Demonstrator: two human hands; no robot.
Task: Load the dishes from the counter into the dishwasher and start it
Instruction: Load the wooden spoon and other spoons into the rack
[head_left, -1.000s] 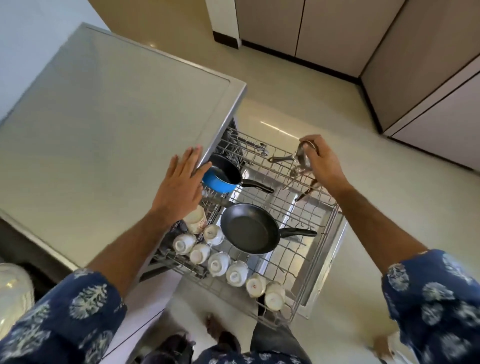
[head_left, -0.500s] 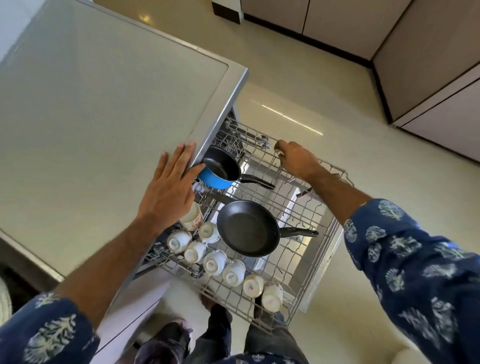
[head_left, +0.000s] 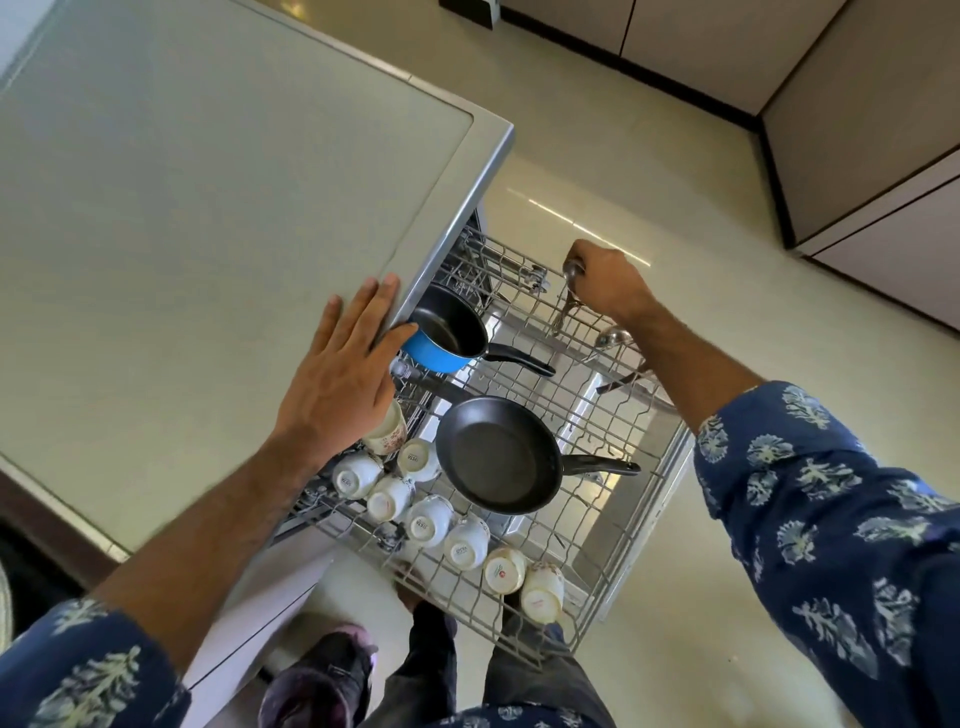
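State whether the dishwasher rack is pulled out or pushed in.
Pulled out. The rack juts well past the counter edge over the floor, with the frying pan and the cups fully in view.

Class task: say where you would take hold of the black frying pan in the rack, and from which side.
Grip the frying pan by its long black handle, coming from above on the rack's open outer side; the handle juts out free, while cups crowd the other rim.
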